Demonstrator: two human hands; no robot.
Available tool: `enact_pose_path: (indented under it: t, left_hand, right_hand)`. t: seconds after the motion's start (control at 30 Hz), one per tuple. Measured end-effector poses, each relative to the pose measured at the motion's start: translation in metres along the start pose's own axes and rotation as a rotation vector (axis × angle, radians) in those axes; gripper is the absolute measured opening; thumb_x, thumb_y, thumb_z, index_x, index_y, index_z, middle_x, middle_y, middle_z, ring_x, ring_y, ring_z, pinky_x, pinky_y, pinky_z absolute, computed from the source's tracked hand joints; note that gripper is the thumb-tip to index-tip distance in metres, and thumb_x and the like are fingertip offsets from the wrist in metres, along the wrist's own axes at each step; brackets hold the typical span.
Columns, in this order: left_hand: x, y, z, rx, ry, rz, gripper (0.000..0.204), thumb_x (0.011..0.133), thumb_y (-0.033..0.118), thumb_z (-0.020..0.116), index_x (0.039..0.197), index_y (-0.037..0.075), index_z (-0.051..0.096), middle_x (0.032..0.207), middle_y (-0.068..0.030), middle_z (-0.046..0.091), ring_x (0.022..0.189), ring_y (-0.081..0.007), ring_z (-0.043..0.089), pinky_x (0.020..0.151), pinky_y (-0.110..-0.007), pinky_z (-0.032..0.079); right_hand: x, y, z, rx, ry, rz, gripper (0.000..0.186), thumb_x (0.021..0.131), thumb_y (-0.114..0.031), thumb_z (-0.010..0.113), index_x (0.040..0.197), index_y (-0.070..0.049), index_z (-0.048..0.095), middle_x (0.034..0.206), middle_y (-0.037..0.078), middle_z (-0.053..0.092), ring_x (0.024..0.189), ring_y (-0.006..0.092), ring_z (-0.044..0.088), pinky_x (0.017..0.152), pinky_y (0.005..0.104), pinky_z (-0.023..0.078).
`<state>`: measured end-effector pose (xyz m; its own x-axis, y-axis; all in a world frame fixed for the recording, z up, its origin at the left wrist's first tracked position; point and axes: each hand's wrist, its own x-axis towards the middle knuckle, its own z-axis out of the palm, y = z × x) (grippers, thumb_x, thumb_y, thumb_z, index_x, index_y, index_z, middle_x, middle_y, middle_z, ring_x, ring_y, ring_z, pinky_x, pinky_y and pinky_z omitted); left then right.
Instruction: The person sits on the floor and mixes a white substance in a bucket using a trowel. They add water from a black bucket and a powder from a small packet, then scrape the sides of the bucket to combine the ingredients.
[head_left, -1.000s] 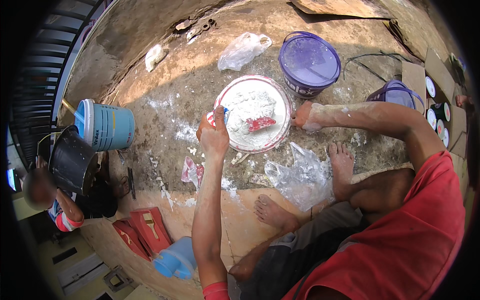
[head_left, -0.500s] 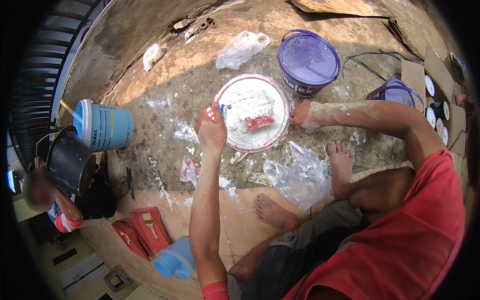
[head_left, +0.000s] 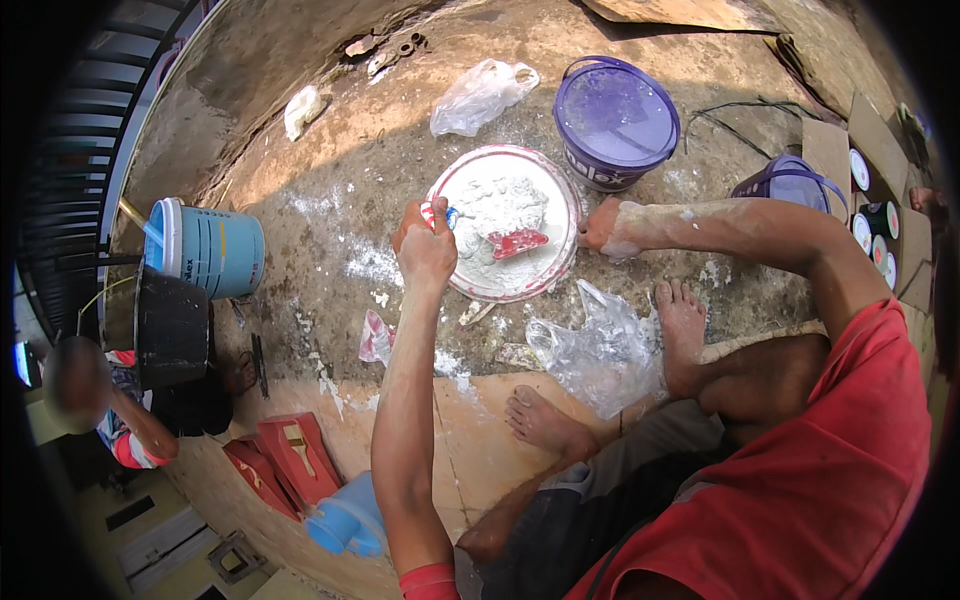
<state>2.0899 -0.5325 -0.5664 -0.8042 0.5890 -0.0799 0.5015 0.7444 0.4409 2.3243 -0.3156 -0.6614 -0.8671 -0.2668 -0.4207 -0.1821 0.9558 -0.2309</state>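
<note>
A round white container point(head_left: 468, 174) with a red rim holds a mound of white powdery paste point(head_left: 505, 205), with a red scraper point(head_left: 515, 240) lying in it. My left hand point(head_left: 426, 248) is closed on a small red, white and blue item at the container's left rim. My right hand point(head_left: 610, 228), coated in white, is closed on the container's right rim. A crumpled clear bag point(head_left: 590, 350) lies below the container by my bare feet point(head_left: 683, 325), and a small pink-and-white wrapper point(head_left: 376, 337) lies to the lower left.
A purple bucket point(head_left: 615, 120) stands upper right, another point(head_left: 782, 188) beside cardboard boxes of cans point(head_left: 880, 220). At left, a co-worker point(head_left: 135, 430) crouches by a black bucket point(head_left: 170, 330) and light-blue bucket point(head_left: 220, 250). Red trays point(head_left: 295, 465), a blue container point(head_left: 345, 515) and plastic bags point(head_left: 485, 95) lie around.
My left forearm has shifted slightly left, with both hands still at the container. The co-worker's black bucket has turned and moved slightly right. The whole view has shifted very slightly.
</note>
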Motion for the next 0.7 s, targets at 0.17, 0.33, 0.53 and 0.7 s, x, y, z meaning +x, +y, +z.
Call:
enact_pose_path:
  t: [0.17,0.33,0.53,0.7]
  left_hand:
    - [-0.001,0.013,-0.003,-0.031,-0.042,0.044,0.046,0.108,0.045,0.050,0.112,0.001,0.062,0.099,-0.0276,0.071,0.100,-0.0503,0.064,0.090,-0.057,0.047]
    - [0.002,0.011,-0.001,-0.035,-0.061,0.038,0.047,0.108,0.046,0.052,0.117,0.001,0.061,0.102,-0.0271,0.071,0.102,-0.0482,0.064,0.093,-0.056,0.047]
    - [-0.005,0.013,-0.015,-0.212,-0.215,0.015,0.058,0.096,0.042,0.070,0.130,0.000,0.050,0.109,-0.0265,0.071,0.108,-0.0452,0.067,0.096,-0.051,0.049]
    - [-0.004,0.003,-0.021,-0.240,-0.307,0.062,0.056,0.090,0.025,0.076,0.131,-0.001,0.048,0.113,-0.0280,0.071,0.111,-0.0446,0.069,0.094,-0.048,0.051]
  right_hand:
    - [0.000,0.003,0.006,-0.024,0.004,-0.005,0.024,0.079,-0.018,0.070,0.096,-0.001,0.072,0.086,0.019,0.074,0.086,0.0405,0.075,0.071,0.0513,0.062]
    - [0.000,0.002,0.005,-0.019,0.016,-0.006,0.025,0.078,-0.018,0.072,0.096,-0.001,0.072,0.086,0.019,0.074,0.086,0.0402,0.075,0.071,0.0513,0.061]
    - [-0.001,0.002,0.004,-0.001,0.022,-0.004,0.025,0.077,-0.018,0.073,0.096,-0.001,0.072,0.087,0.019,0.075,0.087,0.0401,0.075,0.072,0.0509,0.061]
    - [0.000,0.006,0.012,-0.032,0.012,0.022,0.022,0.078,-0.018,0.071,0.092,-0.001,0.073,0.085,0.020,0.075,0.084,0.0409,0.075,0.070,0.0507,0.062]
